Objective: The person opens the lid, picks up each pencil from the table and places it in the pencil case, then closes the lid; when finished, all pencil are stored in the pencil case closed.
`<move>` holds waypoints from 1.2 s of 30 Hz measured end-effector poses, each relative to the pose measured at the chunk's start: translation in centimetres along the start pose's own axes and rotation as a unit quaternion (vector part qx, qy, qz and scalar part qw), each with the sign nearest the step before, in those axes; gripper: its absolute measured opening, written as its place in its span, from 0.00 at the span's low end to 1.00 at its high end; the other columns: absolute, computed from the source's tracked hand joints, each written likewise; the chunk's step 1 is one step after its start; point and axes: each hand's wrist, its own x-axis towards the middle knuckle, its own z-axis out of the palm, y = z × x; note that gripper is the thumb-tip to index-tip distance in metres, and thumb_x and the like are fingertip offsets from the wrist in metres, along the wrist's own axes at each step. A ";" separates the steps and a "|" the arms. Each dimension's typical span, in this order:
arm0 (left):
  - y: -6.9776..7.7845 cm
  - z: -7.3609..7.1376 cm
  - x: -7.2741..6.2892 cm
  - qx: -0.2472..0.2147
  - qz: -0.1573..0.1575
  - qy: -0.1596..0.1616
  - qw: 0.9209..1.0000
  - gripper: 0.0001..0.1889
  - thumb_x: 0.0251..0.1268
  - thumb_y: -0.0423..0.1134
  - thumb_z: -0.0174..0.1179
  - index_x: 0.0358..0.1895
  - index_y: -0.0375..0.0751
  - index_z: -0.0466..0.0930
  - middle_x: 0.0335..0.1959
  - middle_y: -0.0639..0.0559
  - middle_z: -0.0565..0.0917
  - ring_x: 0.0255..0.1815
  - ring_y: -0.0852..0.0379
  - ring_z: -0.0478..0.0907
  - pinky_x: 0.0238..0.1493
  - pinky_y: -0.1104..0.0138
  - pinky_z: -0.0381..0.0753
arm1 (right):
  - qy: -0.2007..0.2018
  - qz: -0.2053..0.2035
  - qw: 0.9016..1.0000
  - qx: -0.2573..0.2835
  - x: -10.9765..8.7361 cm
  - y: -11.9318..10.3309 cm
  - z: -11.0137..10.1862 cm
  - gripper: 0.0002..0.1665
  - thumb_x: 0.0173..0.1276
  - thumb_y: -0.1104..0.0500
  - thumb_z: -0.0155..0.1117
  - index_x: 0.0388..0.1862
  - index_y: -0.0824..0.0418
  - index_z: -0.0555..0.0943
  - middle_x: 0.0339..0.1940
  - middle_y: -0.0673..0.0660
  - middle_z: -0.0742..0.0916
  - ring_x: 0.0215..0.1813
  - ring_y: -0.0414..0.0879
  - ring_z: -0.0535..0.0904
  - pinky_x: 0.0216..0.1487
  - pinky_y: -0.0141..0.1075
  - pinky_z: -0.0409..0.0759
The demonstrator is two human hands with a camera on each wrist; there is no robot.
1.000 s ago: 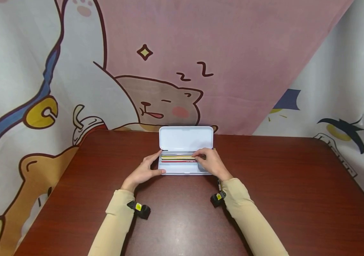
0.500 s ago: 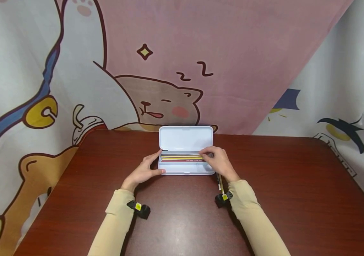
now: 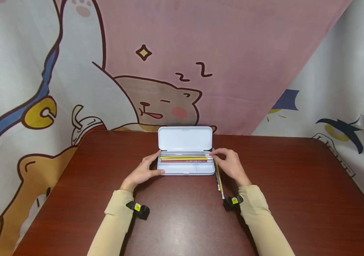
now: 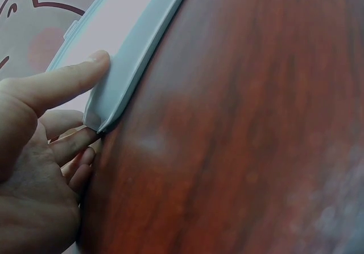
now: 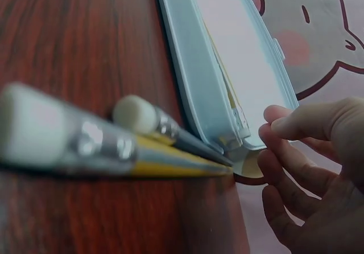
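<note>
A white pencil case (image 3: 185,138) stands near the table's far edge, its lid raised. Several pencils (image 3: 185,158), red, yellow and dark, lie lengthwise in its back compartment. My left hand (image 3: 141,173) grips the case's left end, thumb on the front rim and fingers behind; the left wrist view shows the thumb (image 4: 77,80) over the edge. By the right end, my right hand (image 3: 231,165) has thumb and forefinger close together near the pencil ends, with nothing visible between them. More pencils (image 3: 220,181) with white erasers lie on the table beside the case, below that hand.
The brown wooden table (image 3: 175,220) reaches up to a printed cloth backdrop (image 3: 233,53) right behind the case. A small divider splits the front compartment (image 3: 182,169). Both wrists wear black cameras (image 3: 141,211).
My right hand has moved right from over the pencils to the case's right end, uncovering their eraser ends and the pencils on the table. The left hand keeps its place.
</note>
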 end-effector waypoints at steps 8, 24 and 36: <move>0.1 0.1 0.0 -0.001 -0.002 0.001 1.000 0.45 0.58 0.40 0.69 0.76 0.42 0.53 0.74 0.36 0.55 0.74 0.39 0.45 0.68 0.39 0.47 | -0.013 0.016 1.000 -0.011 -0.7 0.8 -0.4 0.09 0.63 0.69 0.63 0.40 0.64 0.87 0.44 0.61 0.86 0.45 0.52 0.77 0.49 0.46 0.72; -0.1 0.2 0.0 -0.001 -0.005 0.002 1.000 0.45 0.58 0.41 0.69 0.76 0.43 0.53 0.74 0.36 0.55 0.74 0.39 0.45 0.67 0.39 0.47 | -0.035 0.045 0.998 -0.018 -1.5 1.5 -0.8 0.09 0.64 0.68 0.64 0.42 0.64 0.86 0.40 0.59 0.88 0.45 0.52 0.81 0.47 0.44 0.75; -0.1 0.1 0.0 0.001 -0.005 0.000 1.000 0.45 0.58 0.41 0.68 0.77 0.44 0.53 0.74 0.36 0.54 0.74 0.39 0.45 0.67 0.38 0.47 | -0.034 0.064 0.997 -0.018 -2.0 1.2 -0.9 0.09 0.60 0.68 0.66 0.41 0.69 0.84 0.31 0.57 0.86 0.34 0.49 0.80 0.36 0.39 0.75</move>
